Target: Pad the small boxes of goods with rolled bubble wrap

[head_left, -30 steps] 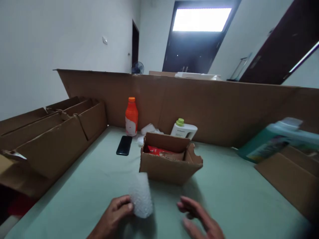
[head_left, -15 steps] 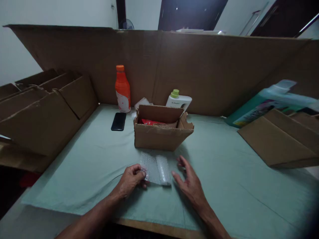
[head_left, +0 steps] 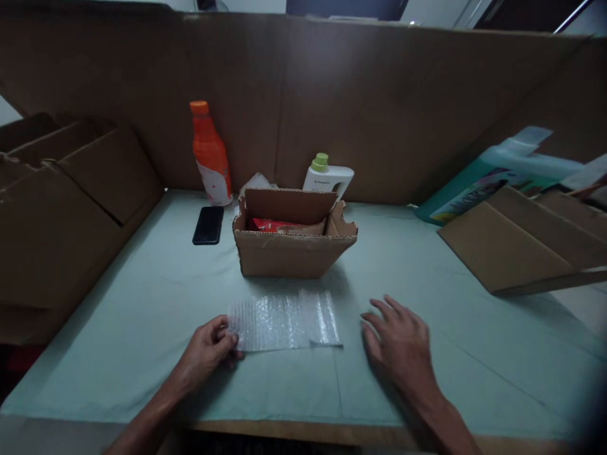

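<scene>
Bubble wrap [head_left: 279, 322], pinched by the left hand [head_left: 208, 347], reaches toward the right hand [head_left: 402, 338], loosely spread and apart.

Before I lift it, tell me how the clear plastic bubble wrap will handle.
The clear plastic bubble wrap is probably floppy: it lies thin on the pale green cloth. It seems light, being see-through film. Its doubled-looking right end may unfold.
</scene>
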Demonstrator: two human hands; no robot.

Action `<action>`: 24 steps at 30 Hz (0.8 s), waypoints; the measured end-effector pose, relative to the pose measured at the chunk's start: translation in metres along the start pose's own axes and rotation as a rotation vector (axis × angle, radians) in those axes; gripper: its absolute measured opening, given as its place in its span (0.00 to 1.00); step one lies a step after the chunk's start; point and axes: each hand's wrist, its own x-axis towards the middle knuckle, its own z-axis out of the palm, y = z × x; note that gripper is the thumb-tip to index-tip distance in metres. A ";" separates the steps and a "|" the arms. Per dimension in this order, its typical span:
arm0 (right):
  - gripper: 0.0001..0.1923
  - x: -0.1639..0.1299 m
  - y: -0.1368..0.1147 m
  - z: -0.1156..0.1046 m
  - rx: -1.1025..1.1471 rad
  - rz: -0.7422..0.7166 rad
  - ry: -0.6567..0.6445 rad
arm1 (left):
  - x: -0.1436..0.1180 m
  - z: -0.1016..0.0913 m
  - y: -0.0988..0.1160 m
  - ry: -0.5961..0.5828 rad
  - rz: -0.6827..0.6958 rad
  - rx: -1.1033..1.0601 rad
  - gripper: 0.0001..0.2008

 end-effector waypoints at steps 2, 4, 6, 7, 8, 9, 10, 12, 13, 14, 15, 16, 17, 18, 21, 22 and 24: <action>0.09 -0.004 0.005 -0.013 -0.011 0.029 0.050 | -0.004 -0.007 -0.001 0.009 -0.027 0.026 0.33; 0.10 0.000 -0.017 -0.020 0.099 -0.029 0.073 | -0.004 -0.009 -0.001 0.025 -0.033 0.073 0.37; 0.13 0.010 -0.052 -0.015 0.251 -0.174 0.014 | -0.002 -0.008 -0.001 0.033 -0.022 0.140 0.40; 0.14 0.015 -0.066 -0.009 0.310 -0.254 -0.044 | 0.000 -0.007 -0.003 0.033 -0.012 0.180 0.41; 0.13 0.018 -0.076 -0.002 0.345 -0.313 -0.102 | 0.002 -0.007 -0.005 0.031 0.003 0.225 0.41; 0.13 0.019 -0.079 0.006 0.350 -0.344 -0.149 | 0.004 -0.007 -0.008 0.028 0.021 0.271 0.40; 0.12 0.018 -0.074 0.012 0.328 -0.341 -0.172 | 0.005 -0.008 -0.012 0.028 0.042 0.315 0.39; 0.11 0.008 -0.045 0.021 0.233 -0.251 -0.135 | 0.006 -0.014 -0.017 0.036 0.082 0.402 0.37; 0.11 0.001 -0.024 0.022 0.176 -0.182 -0.092 | 0.005 -0.019 -0.017 0.040 0.102 0.453 0.36; 0.12 -0.007 -0.001 0.020 0.127 -0.113 -0.050 | 0.003 -0.025 -0.014 0.040 0.116 0.515 0.36; 0.14 -0.013 0.020 0.017 0.085 -0.043 -0.014 | 0.000 -0.033 -0.009 0.045 0.124 0.590 0.35; 0.16 -0.017 0.039 0.012 0.058 0.026 0.019 | -0.003 -0.040 -0.001 0.066 0.126 0.670 0.35; 0.17 -0.018 0.052 0.007 0.052 0.085 0.044 | -0.006 -0.048 0.010 0.106 0.128 0.749 0.34; 0.17 -0.015 0.059 0.002 0.074 0.132 0.055 | -0.007 -0.054 0.023 0.161 0.136 0.817 0.33; 0.19 0.017 0.051 -0.001 0.306 0.224 0.017 | 0.008 -0.056 0.064 0.332 0.253 0.875 0.33; 0.23 0.035 0.042 0.002 0.417 0.252 -0.022 | 0.021 -0.050 0.075 0.340 0.320 0.833 0.35; 0.32 0.073 0.025 0.017 0.650 0.303 -0.121 | 0.053 -0.030 0.087 0.262 0.450 0.695 0.39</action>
